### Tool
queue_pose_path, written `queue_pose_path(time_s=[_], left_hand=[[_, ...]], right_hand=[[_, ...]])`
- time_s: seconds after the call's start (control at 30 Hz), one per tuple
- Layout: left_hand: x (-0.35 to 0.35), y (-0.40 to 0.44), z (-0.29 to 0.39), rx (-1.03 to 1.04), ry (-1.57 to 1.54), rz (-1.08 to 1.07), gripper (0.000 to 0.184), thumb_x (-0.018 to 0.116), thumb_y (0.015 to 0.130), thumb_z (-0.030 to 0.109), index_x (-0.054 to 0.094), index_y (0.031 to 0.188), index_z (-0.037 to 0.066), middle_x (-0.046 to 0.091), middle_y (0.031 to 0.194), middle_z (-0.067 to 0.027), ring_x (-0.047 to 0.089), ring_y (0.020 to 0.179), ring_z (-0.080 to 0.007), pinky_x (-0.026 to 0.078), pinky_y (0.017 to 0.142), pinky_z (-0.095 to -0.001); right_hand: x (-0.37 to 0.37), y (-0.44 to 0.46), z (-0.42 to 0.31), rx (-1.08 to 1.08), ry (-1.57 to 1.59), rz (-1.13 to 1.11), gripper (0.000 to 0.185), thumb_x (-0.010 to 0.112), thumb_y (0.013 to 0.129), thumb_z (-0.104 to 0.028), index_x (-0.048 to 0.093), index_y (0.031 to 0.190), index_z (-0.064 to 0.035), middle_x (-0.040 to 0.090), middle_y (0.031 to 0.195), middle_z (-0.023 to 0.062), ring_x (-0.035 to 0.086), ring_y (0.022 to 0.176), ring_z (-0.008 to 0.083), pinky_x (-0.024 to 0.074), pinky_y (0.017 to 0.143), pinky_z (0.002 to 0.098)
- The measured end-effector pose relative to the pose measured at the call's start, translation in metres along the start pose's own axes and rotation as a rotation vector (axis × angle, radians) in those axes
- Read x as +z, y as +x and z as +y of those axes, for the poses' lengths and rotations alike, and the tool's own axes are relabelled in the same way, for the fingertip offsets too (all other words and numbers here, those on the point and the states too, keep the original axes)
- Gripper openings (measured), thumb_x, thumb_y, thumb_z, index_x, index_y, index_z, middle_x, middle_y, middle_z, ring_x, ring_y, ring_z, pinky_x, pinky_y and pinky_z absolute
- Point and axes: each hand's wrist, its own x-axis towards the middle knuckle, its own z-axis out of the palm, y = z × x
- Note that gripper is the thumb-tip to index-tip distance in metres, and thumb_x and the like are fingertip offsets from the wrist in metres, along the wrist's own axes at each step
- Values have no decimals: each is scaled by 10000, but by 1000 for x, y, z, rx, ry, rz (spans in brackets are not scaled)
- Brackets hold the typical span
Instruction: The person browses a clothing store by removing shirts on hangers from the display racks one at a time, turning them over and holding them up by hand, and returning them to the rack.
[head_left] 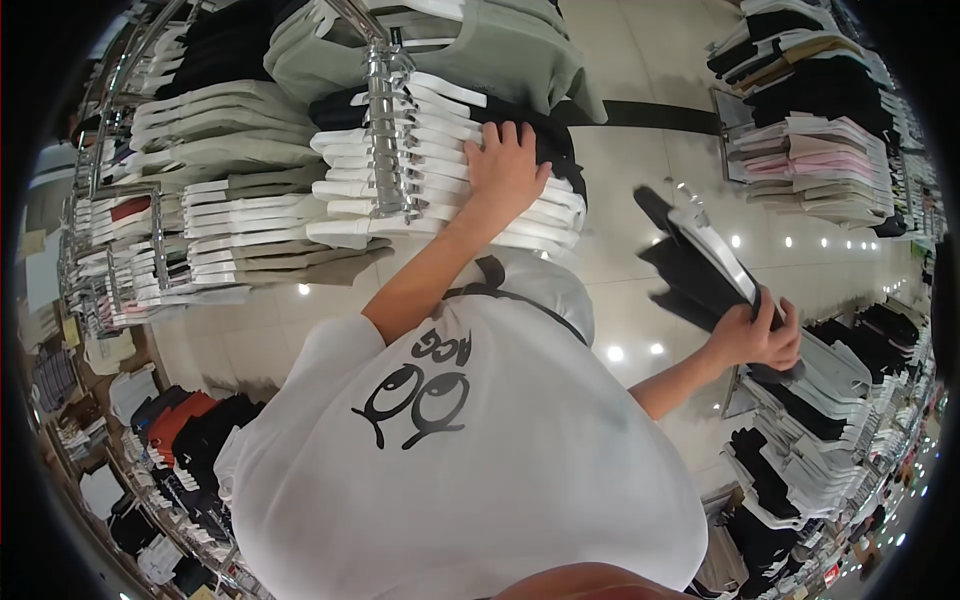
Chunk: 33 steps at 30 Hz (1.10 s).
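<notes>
My left hand [505,175] rests on the row of hanging garments, with fingers spread and thumb apart. It lies over white garments [450,150] on white hangers, at the edge of a black garment [545,140]. The hangers' metal hooks line up on a chrome rail [382,120]. Out to the right, my right hand [755,335] is closed around a black garment [690,285] on a white hanger [722,250]. That garment is held away from the rack, tilted, with its hook pointing up and left.
A grey-green shirt [500,50] hangs at the front of the rail. More racks stand left, including beige garments [220,120]. To the right are racks with pink and white tops [820,155] and grey and black garments [830,375]. Shiny floor tiles [640,60] run between them.
</notes>
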Motion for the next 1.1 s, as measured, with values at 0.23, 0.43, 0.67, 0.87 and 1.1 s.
queue_pose_path(time_s=[0.23, 0.43, 0.67, 0.87, 1.1], left_hand=[[-3, 1, -2, 5, -104, -69, 487, 706, 943, 467, 697, 1247, 86, 645, 1330, -115, 519, 1297, -312, 416, 980, -619], [-15, -41, 6, 157, -930, -261, 459, 575, 1062, 453, 683, 1306, 79, 619, 1447, -135, 527, 1384, -358, 395, 1125, -532], [-40, -129, -41, 198, -1424, -654, 666, 650, 991, 509, 614, 1378, -31, 664, 1348, -214, 621, 1268, -346, 468, 1084, -436], [-60, -175, -64, 93, -931, -503, 542, 785, 913, 427, 669, 1196, -20, 699, 1116, -233, 664, 994, -415, 513, 856, -465], [-93, -214, -143, 21, -792, -81, 445, 790, 896, 448, 760, 1102, 55, 738, 866, -148, 710, 799, -359, 550, 743, -457]], right_hand=[[-55, 27, -4, -192, 96, -55, 400, 663, 591, -51, 797, 847, -327, 699, 954, -122, 633, 1026, 194, 310, 1105, 483], [-66, 50, -46, -320, 474, -123, 302, 643, 605, -153, 807, 831, -270, 689, 868, -98, 634, 917, 184, 345, 1004, 405], [-41, 38, -86, -386, 624, -237, 325, 626, 587, -216, 816, 849, -249, 685, 831, -62, 627, 813, 156, 328, 874, 358], [-66, 17, -119, -346, 796, -318, 360, 633, 560, -170, 823, 859, -226, 695, 835, -53, 626, 787, 158, 345, 890, 350], [-149, -9, -160, -285, 789, -273, 427, 865, 644, -266, 801, 1044, -128, 729, 923, 6, 673, 874, 216, 420, 937, 380]])
